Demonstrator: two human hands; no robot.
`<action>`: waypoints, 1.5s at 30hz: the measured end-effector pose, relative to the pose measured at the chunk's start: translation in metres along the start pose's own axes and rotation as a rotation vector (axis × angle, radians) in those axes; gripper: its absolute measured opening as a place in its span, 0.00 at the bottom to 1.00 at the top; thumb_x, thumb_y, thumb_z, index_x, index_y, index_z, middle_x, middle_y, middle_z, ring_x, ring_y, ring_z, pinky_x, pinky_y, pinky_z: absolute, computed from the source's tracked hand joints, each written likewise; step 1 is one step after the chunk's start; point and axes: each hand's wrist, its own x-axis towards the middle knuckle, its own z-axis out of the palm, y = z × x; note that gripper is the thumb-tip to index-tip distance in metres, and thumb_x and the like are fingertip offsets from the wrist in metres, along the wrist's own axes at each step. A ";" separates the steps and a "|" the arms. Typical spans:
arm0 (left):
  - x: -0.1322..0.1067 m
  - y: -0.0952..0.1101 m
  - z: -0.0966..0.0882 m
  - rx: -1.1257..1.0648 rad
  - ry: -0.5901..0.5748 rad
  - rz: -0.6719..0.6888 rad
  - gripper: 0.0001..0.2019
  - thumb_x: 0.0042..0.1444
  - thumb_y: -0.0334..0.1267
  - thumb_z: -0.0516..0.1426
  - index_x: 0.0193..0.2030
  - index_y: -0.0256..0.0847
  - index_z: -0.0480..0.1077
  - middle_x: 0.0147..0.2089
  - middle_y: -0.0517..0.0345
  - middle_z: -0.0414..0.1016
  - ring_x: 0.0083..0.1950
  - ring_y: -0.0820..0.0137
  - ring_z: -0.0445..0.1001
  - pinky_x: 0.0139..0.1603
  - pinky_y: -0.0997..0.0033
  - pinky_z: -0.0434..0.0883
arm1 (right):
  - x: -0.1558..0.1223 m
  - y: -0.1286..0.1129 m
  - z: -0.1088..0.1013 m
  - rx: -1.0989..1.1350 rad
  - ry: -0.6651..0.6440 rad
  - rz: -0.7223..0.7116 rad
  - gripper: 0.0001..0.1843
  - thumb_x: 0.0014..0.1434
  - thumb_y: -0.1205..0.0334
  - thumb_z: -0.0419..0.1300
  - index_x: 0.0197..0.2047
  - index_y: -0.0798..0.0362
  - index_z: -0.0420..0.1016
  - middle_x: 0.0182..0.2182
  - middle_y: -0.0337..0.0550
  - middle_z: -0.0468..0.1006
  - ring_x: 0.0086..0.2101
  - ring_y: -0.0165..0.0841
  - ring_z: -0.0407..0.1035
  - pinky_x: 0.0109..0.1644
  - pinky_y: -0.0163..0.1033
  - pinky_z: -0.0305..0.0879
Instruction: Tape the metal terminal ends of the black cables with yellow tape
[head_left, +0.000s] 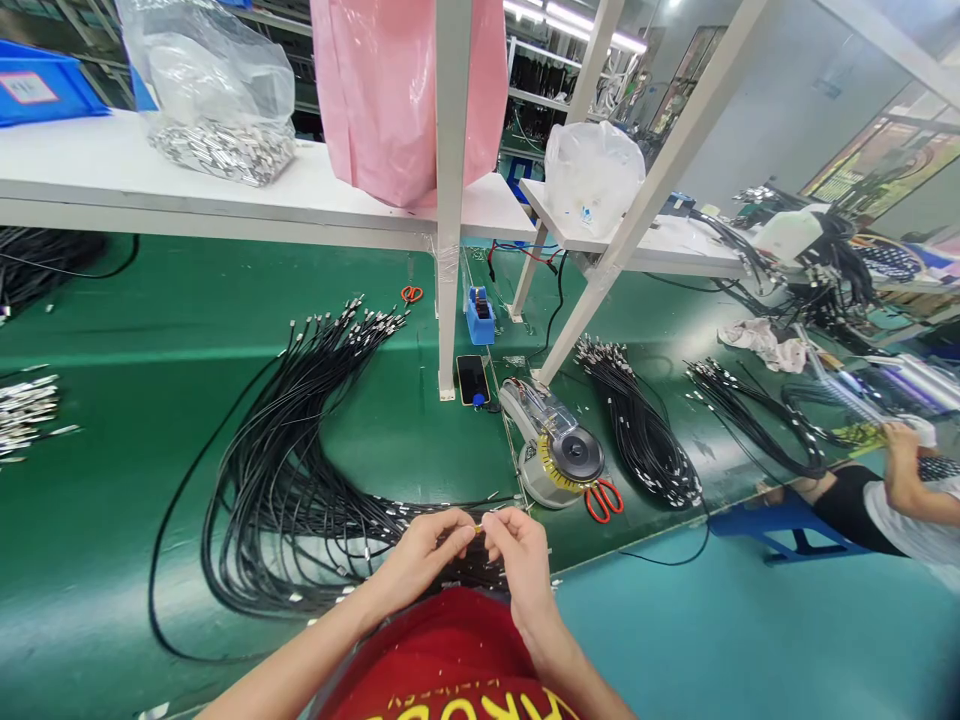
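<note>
Near the cable bundle (pixel 300 480) on the green counter (pixel 112 520), fingers of the left hand (pixel 420 555) pinch one cable end (pixel 478 527), and fingers of the right hand (pixel 521 550) pinch it from the other side. It looks light and floppy, best gripped right behind the tip.

The small yellowish piece (pixel 478 527) pinched between the left hand (pixel 424 553) and the right hand (pixel 523 552) is too small to identify; the hanging pink plastic bag (pixel 390 90) is cut off by the top edge; the seated co-worker (pixel 885 500) runs off the right edge; the white label (pixel 26 88) on the blue plastic bin (pixel 71 105) is unreadable.
</note>
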 end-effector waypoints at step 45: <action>0.015 -0.061 -0.026 0.295 0.101 0.122 0.11 0.61 0.45 0.59 0.36 0.41 0.78 0.37 0.55 0.79 0.41 0.66 0.73 0.46 0.70 0.65 | 0.030 0.029 -0.022 -0.191 0.080 -0.119 0.17 0.58 0.49 0.60 0.28 0.55 0.72 0.21 0.36 0.69 0.23 0.29 0.61 0.29 0.34 0.58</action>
